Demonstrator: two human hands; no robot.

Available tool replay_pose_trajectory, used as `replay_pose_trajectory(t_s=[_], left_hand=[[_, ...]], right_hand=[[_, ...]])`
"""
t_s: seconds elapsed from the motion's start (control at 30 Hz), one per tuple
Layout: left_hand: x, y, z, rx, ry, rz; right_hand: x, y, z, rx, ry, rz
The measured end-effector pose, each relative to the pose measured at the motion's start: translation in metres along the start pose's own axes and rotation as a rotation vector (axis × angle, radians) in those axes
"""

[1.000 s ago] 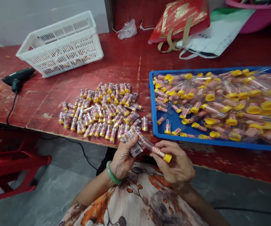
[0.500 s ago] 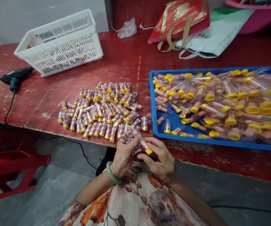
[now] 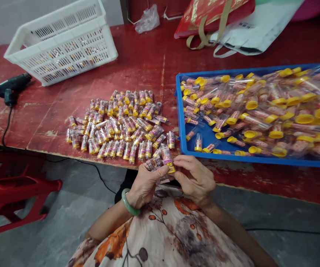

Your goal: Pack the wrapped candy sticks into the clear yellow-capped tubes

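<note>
Between my two hands, a small clear tube (image 3: 166, 155) with a yellow end is in a printed plastic sleeve. My left hand (image 3: 144, 185), with a green bangle at the wrist, is closed on a few flat printed sleeves (image 3: 153, 163) and steadies the tube with its thumb. The thumb and fingertips of my right hand (image 3: 197, 180) pinch at the tube's yellow end. Many sleeved tubes (image 3: 121, 129) lie or stand in a cluster just beyond my left hand. To the right, a blue tray (image 3: 180, 118) holds a heap of unsleeved tubes (image 3: 273, 96) with yellow caps.
A white slotted basket (image 3: 62, 48) stands at the back left. Near it lies a black heat gun (image 3: 12, 85) with its cord hanging off the table (image 3: 137, 66). Red (image 3: 215, 18) and white bags (image 3: 254, 33) lie at the back right. A red stool (image 3: 15, 189) is lower left.
The printed sleeve now covers the tube down to its yellow end, which stuck out bare before. My right fingers have shifted slightly outward. The view has tipped downward a little.
</note>
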State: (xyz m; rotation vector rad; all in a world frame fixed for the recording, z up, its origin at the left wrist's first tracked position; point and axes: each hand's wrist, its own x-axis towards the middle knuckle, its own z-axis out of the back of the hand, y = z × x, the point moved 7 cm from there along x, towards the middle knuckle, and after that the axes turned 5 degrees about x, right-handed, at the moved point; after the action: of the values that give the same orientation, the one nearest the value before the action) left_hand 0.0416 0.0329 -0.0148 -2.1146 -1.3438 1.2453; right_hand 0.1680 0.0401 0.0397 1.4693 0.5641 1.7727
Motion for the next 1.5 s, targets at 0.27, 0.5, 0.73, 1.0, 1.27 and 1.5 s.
replay_pose_trajectory(t_s=[0.27,0.5,0.73,1.0,1.27,1.5], left_hand=[[-0.001,-0.002,0.000,0.022,0.008,-0.029],[0.001,-0.003,0.006,0.006,0.008,-0.030],[-0.003,-0.005,0.005,0.018,0.050,-0.031],[-0.006,-0.003,0.002,0.013,0.008,-0.019],[-0.008,-0.014,0.010,0.020,-0.037,0.009],[-0.009,-0.039,0.021,0.089,-0.037,-0.004]], right_hand=[[0.000,0.006,0.000,-0.065,0.000,0.018],[0.000,0.009,-0.001,-0.059,0.060,0.010],[-0.003,0.010,-0.003,-0.059,0.046,0.027],[-0.004,0.014,-0.006,-0.065,-0.069,0.056],[0.001,0.016,-0.016,-0.091,0.011,0.074],[0.007,0.012,-0.021,0.023,0.076,0.003]])
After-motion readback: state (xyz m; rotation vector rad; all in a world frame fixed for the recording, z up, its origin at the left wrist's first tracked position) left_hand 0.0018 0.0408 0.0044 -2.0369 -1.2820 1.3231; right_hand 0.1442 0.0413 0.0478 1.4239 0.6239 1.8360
